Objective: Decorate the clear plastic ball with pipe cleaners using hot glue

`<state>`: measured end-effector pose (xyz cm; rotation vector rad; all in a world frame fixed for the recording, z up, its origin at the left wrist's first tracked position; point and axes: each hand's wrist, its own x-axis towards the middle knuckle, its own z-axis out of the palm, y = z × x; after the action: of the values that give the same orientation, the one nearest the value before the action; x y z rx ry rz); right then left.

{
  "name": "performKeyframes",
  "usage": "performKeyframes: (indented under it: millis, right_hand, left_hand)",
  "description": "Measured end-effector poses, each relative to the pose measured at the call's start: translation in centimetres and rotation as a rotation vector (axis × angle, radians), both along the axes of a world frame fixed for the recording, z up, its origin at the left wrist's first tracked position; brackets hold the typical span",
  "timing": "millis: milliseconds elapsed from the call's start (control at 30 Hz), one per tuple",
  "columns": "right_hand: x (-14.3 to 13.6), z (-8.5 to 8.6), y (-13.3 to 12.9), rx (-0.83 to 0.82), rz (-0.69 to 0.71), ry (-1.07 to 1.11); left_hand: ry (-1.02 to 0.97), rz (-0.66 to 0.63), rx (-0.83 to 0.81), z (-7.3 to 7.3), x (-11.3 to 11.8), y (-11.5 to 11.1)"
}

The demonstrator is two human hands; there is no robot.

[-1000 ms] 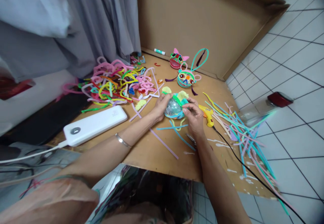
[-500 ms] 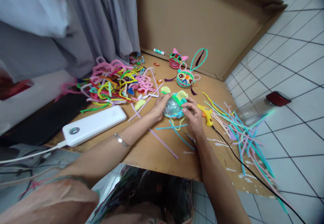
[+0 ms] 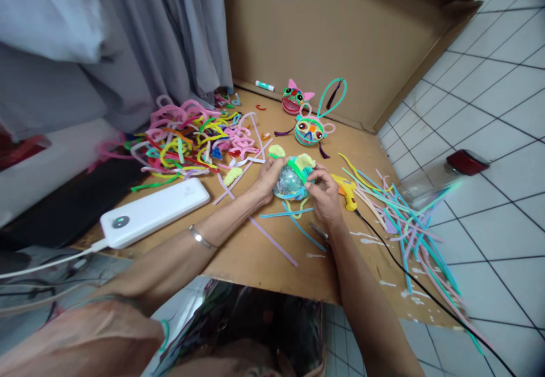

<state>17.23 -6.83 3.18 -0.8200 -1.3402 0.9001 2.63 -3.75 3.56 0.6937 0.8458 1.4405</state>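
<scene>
Between both hands is a clear round ball trimmed with green and blue pipe cleaners, with a pale yellow piece on its top. My left hand grips its left side, fingers curled round it. On the right side, my right hand pinches the trim with thumb and fingers. A second pale yellow piece shows at the ball's upper left; I cannot tell whether it is attached. Just below lie blue pipe cleaners and a yellow-green one, on the cardboard surface.
A yellow glue gun lies right of my right hand, its black cord trailing to the lower right. Loose pipe cleaners are beyond it. Left are a colourful pipe-cleaner heap and a white power bank. Two decorated balls stand behind.
The view has shifted slightly, so the scene sits a little further left. Both hands keep their hold on the ball, with hardly any other movement.
</scene>
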Motion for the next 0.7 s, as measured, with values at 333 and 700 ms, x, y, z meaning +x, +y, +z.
performKeyframes:
  millis: [333, 700]
  right_hand:
    - [0.36, 0.32, -0.15, 0.077, -0.009, -0.12]
    - [0.17, 0.63, -0.6, 0.208, -0.101, -0.241]
  left_hand:
    - [-0.06, -0.079, -0.028, 0.25, -0.2, 0.21]
    - [-0.087, -0.12, -0.032, 0.22, -0.47, 0.8]
